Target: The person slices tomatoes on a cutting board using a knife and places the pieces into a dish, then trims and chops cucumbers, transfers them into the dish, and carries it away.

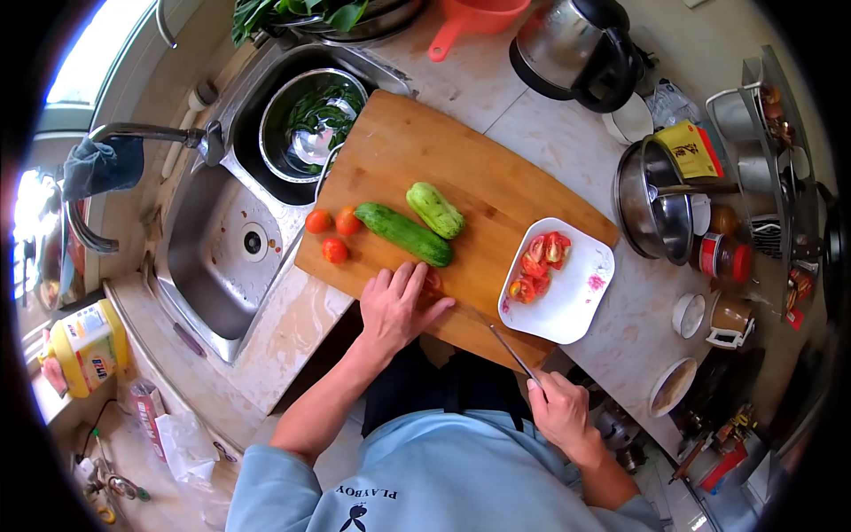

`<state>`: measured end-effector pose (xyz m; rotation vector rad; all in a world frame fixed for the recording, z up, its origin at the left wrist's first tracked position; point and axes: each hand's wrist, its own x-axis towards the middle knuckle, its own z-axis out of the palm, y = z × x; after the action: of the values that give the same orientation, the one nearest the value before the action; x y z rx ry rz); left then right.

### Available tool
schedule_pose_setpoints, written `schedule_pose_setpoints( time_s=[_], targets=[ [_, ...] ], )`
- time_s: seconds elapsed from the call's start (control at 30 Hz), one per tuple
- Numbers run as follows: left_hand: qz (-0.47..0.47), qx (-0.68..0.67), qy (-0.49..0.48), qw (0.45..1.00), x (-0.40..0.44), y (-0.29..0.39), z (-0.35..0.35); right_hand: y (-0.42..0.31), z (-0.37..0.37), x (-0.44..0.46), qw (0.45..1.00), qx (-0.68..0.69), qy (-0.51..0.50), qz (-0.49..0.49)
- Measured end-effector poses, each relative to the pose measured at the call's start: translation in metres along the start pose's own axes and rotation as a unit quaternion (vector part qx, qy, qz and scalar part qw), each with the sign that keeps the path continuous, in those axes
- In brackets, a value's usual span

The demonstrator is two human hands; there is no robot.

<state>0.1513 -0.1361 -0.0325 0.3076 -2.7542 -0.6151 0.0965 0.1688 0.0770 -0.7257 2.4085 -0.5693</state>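
Note:
My left hand [394, 310] rests on the wooden cutting board [390, 142] near its front edge, fingers stretched forward and thumb apart. A piece of red tomato [433, 279] shows between its index finger and thumb, partly hidden. My right hand [560, 410] is closed around the handle of a knife [509, 346], its blade pointing up and left toward the board's edge. Beyond my left hand lie a dark green cucumber [403, 234] and a paler one [435, 210]. Several small whole tomatoes [334, 250] sit at the left. A white square dish [578, 306] holds cut tomato pieces [536, 266].
At the left is a steel sink [199, 266] with a bowl of leafy greens [306, 120]. An electric kettle [567, 53] and red colander [479, 18] stand behind the board. Metal bowls [631, 204], jars and small dishes line the right side.

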Motion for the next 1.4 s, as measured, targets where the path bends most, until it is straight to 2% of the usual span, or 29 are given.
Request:
schedule_pose_setpoints(
  time_s=[0.13, 0.23, 0.4, 0.5, 0.6, 0.7, 0.8, 0.83, 0.93, 1.03, 1.13, 1.23, 1.33, 1.4],
  targets=[
    [0.021, 0.022, 0.018, 0.999, -0.001, -0.001, 0.022, 0.011, 0.006, -0.009, 0.994, 0.086, 0.063, 0.018],
    [0.046, 0.008, 0.007, 0.999, -0.006, 0.003, 0.024, 0.018, 0.005, -0.017, 0.985, 0.147, 0.074, 0.048],
    [0.039, -0.041, -0.008, 0.998, 0.0, 0.029, 0.023, 0.035, 0.0, -0.028, 0.979, 0.166, 0.101, 0.069],
    [0.038, -0.093, 0.036, 0.994, 0.007, 0.042, 0.026, 0.042, -0.005, -0.033, 0.973, 0.169, 0.132, 0.082],
    [0.071, -0.137, 0.032, 0.988, 0.039, 0.093, 0.014, 0.055, -0.003, -0.047, 0.964, 0.19, 0.127, 0.134],
    [0.068, -0.093, -0.024, 0.993, 0.066, 0.114, 0.02, 0.067, 0.006, -0.05, 0.947, 0.24, 0.119, 0.174],
    [0.011, -0.097, 0.012, 0.995, 0.042, 0.101, 0.009, 0.075, 0.008, -0.052, 0.962, 0.204, 0.156, 0.095],
    [-0.02, -0.07, 0.008, 0.997, 0.029, 0.088, 0.004, 0.077, 0.007, -0.056, 0.962, 0.203, 0.152, 0.098],
    [-0.118, -0.016, -0.08, 0.99, 0.01, 0.065, -0.017, 0.081, 0.01, -0.06, 0.954, 0.229, 0.147, 0.128],
    [-0.116, 0.003, -0.128, 0.985, 0.006, 0.055, -0.013, 0.082, 0.013, -0.053, 0.952, 0.24, 0.146, 0.119],
    [-0.062, -0.041, -0.142, 0.987, 0.001, 0.042, -0.003, 0.084, 0.016, -0.051, 0.955, 0.234, 0.146, 0.108],
    [-0.06, -0.05, -0.109, 0.991, -0.002, 0.04, 0.006, 0.081, 0.011, -0.049, 0.952, 0.243, 0.138, 0.127],
    [-0.079, -0.074, -0.096, 0.989, 0.002, 0.048, 0.007, 0.077, 0.006, -0.05, 0.938, 0.271, 0.134, 0.167],
    [-0.135, -0.071, -0.107, 0.983, 0.004, 0.05, 0.004, 0.076, 0.002, -0.052, 0.939, 0.269, 0.131, 0.172]
  ],
)
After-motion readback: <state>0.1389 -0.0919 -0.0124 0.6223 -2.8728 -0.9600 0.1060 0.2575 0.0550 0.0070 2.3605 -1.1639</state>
